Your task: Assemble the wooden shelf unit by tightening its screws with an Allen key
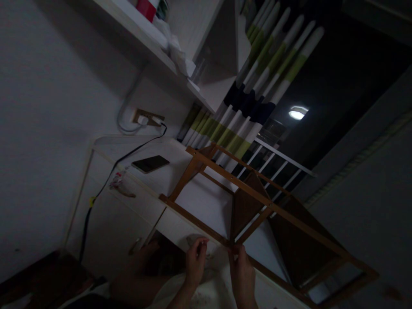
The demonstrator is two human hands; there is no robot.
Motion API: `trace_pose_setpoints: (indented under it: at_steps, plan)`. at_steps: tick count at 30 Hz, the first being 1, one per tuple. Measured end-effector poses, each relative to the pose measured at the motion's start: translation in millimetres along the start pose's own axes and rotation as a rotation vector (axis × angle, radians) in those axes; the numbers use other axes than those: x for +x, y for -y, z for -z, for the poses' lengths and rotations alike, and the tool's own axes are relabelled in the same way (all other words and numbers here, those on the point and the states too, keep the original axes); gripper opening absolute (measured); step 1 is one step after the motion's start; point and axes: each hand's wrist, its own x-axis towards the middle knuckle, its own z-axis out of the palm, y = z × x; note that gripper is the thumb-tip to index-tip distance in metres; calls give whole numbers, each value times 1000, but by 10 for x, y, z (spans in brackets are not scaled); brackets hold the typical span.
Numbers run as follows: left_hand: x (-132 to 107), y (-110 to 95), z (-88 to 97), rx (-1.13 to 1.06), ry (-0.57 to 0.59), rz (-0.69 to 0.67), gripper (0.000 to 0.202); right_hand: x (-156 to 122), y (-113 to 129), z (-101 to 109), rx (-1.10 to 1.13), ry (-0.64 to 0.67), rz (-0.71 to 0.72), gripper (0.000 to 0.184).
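A brown wooden shelf rack (247,186) with slatless dark panels lies on its side along the white desk (206,201). My left hand (195,261) is just in front of the desk edge, apart from the rack. Its fingertips are pinched together; anything small between them is too dim to make out. My right hand (243,270) is at the rack's near rail, close to where a middle panel meets it. Its thumb and fingers are closed together there, and what they pinch, if anything, is hidden.
A phone (150,164) lies on the desk's left part. A black cable (128,153) runs from the wall socket (148,117) down past the drawers. Overhead is a white shelf (135,34). Striped curtains (254,98) hang behind the rack, beside a dark window.
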Motion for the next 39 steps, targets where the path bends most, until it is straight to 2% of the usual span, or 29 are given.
trace_pose_setpoints:
  at_steps: [6,11,18,25,29,32,36,39]
  plan:
    - [0,6,2,7,0,-14,24,10,65,109,208,33,-161,25]
    - [2,22,-14,0,-9,-35,23,-13,39,129,300,11,-148,28]
    - [-15,27,-18,7,16,22,26,-73,-59,164,331,11,-151,32]
    - [-16,19,-16,7,-1,-6,24,-248,-311,-21,193,-4,-101,41]
    - [10,21,-3,7,-36,-10,25,-343,-344,-171,38,-9,-105,50]
    - [33,19,13,9,-60,-25,25,-374,-358,-246,-72,34,-71,53]
    - [46,18,26,14,-78,-25,26,-391,-369,-299,-209,103,3,50]
    - [41,6,28,10,-78,-12,27,-409,-331,-321,-243,91,-29,41]
